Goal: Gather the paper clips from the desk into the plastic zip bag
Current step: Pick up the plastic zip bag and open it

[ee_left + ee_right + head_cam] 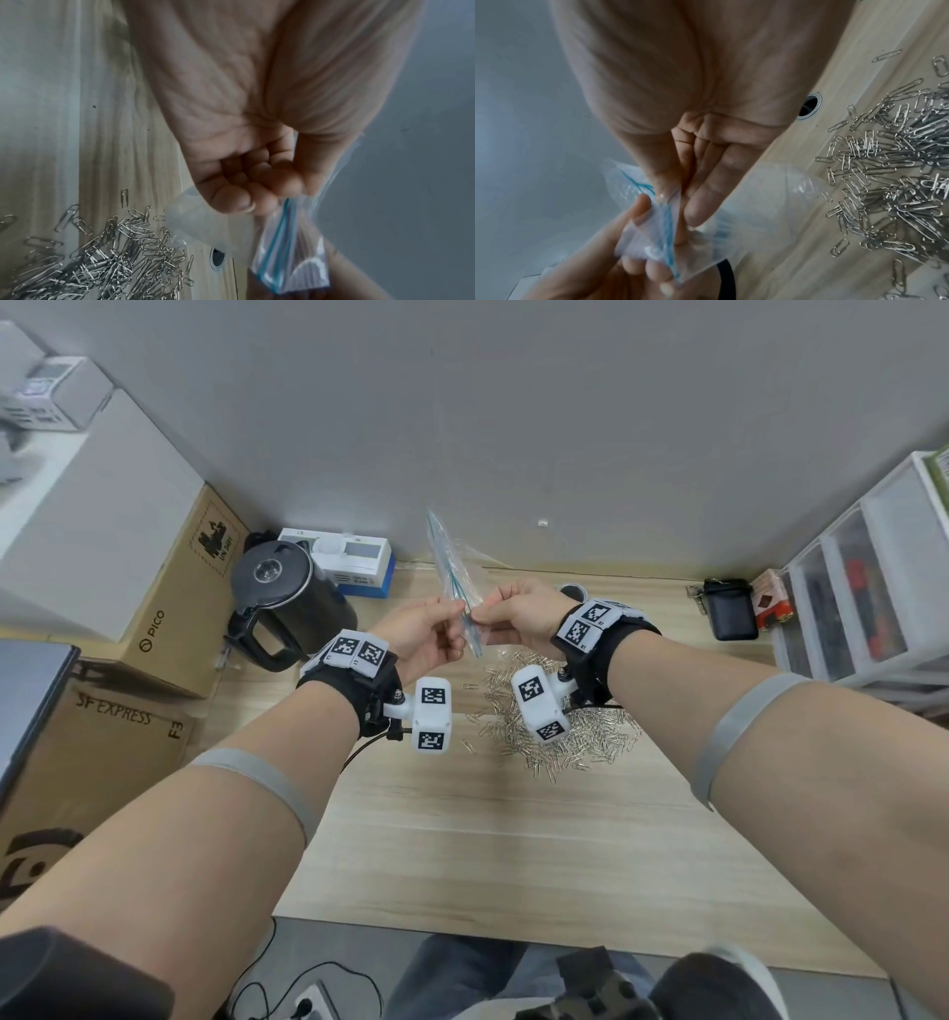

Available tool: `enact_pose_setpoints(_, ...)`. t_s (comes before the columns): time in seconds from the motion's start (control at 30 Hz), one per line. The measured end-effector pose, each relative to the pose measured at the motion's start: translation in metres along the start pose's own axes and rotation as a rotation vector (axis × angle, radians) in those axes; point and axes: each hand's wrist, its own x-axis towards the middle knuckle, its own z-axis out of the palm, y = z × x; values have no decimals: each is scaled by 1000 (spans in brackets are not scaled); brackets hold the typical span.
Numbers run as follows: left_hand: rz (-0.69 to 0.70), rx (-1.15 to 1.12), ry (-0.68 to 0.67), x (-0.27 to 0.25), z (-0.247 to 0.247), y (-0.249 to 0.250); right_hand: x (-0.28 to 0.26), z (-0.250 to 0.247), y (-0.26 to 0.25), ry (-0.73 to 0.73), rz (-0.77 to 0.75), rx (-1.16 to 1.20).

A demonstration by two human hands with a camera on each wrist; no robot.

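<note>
wood worktop w/ clips piled. left hand & right hand both pinch bag at zip. thin film could slip, seal staying closed.

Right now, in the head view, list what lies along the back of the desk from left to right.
Black electric kettle → white and blue box → clear plastic zip bag held up by both hands → small black pouch → clear plastic drawer unit.

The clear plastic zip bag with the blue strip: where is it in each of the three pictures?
Head: clear plastic zip bag at centre, held up between both hands.
Left wrist: lower right, below the left hand.
Right wrist: lower centre, under the right hand.
Shared landmark: heap of silver paper clips on the desk.
</note>
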Motion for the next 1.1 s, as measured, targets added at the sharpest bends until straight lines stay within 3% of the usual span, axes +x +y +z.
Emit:
enact_pose_setpoints(0.23, -19, -33, 11, 0, 0, 1, 2, 3, -1, 10, 5, 13)
enact_pose_setpoints(0.33, -47, -179, 65, -3, -4, 3, 0, -6, -2, 39, 6, 133)
enact_pose_setpoints(0.43, -31, -71, 123, -5, -5, 4, -1, -12, -3, 61, -3, 158)
enact_pose_setpoints(0.6, 10, 236, 327, -4, -2, 8, -4, -9, -3, 94, 4, -140)
enact_pose_setpoints(0.8, 130, 530, 485, -3, -5, 7, 1, -6, -6, 332, 42, -493)
enact_pose_setpoints(0.93, 132, 467, 410, -4, 4, 19, 3, -5, -5, 245, -70, -726)
enact_pose_setpoints(1.1, 146, 561, 344, -3, 7, 21, 5, 1, -5, 238, -135, -804)
